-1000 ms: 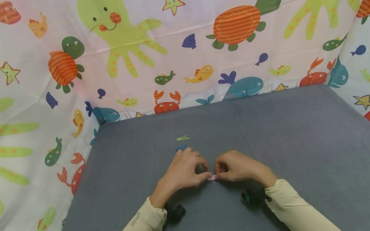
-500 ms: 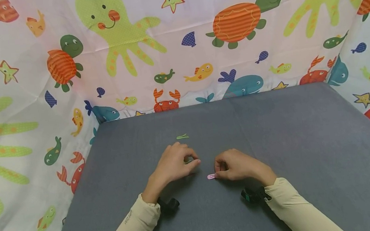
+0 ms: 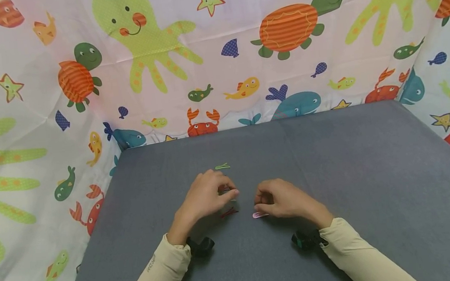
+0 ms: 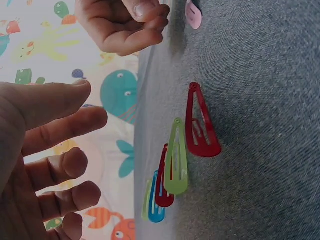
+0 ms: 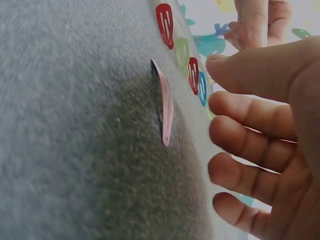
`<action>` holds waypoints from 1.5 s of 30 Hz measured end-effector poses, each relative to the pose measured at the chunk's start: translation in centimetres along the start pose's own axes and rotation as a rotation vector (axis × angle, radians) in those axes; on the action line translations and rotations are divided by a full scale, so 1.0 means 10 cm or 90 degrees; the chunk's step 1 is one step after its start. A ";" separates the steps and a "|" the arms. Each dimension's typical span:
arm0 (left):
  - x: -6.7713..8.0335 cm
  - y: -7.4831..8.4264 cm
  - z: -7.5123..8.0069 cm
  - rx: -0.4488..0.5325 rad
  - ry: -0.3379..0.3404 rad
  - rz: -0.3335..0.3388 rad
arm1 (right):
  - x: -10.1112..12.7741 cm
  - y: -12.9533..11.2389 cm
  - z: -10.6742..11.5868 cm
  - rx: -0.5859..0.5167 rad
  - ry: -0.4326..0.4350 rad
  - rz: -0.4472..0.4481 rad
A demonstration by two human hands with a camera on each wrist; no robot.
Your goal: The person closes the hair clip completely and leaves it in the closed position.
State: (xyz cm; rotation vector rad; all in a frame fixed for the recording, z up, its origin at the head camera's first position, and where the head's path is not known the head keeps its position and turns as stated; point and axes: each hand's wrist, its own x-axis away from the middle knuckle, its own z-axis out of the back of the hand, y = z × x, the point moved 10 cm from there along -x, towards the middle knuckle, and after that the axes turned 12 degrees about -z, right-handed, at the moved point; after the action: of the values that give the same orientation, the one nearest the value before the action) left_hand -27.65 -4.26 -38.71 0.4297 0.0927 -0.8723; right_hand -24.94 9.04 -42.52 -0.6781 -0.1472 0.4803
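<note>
A pink snap hair clip (image 3: 260, 215) lies on the grey table just below my right hand (image 3: 288, 197). In the right wrist view the fingers and thumb of that hand are apart, and the pink clip (image 5: 167, 102) rests free of them. My left hand (image 3: 205, 195) hovers over a row of clips, fingers loosely bent, holding nothing. The left wrist view shows this row: a red clip (image 4: 206, 150) nearest, then a green clip (image 4: 175, 186), another red clip (image 4: 164, 201), a blue clip (image 4: 156, 216) and a second green clip (image 4: 145, 210). From the head, the left hand hides the row's middle.
The grey cloth-covered table (image 3: 373, 181) spreads around both hands. A white curtain (image 3: 235, 23) printed with sea animals stands behind it and along both sides. Each wrist wears a dark camera, such as the left one (image 3: 202, 247).
My left hand has moved left, away from the pink clip, uncovering the near red clip. The right hand has let go of the pink clip and lifted slightly.
</note>
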 end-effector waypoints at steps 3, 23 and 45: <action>0.01 -0.01 0.02 0.000 0.005 0.001 | 0.00 -0.02 0.02 -0.012 0.024 0.007; 0.28 -0.12 0.05 -0.041 -0.013 -0.007 | -0.01 -0.14 -0.04 -0.039 0.138 0.006; 0.45 -0.15 -0.11 -0.069 -0.112 -0.010 | -0.04 -0.18 -0.17 0.013 0.135 -0.032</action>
State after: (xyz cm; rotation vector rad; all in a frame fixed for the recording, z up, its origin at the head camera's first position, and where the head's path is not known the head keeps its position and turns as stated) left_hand -25.82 -7.88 -41.37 0.2496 -0.0192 -0.9130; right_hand -24.14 6.72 -42.66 -0.6985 0.0402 0.3582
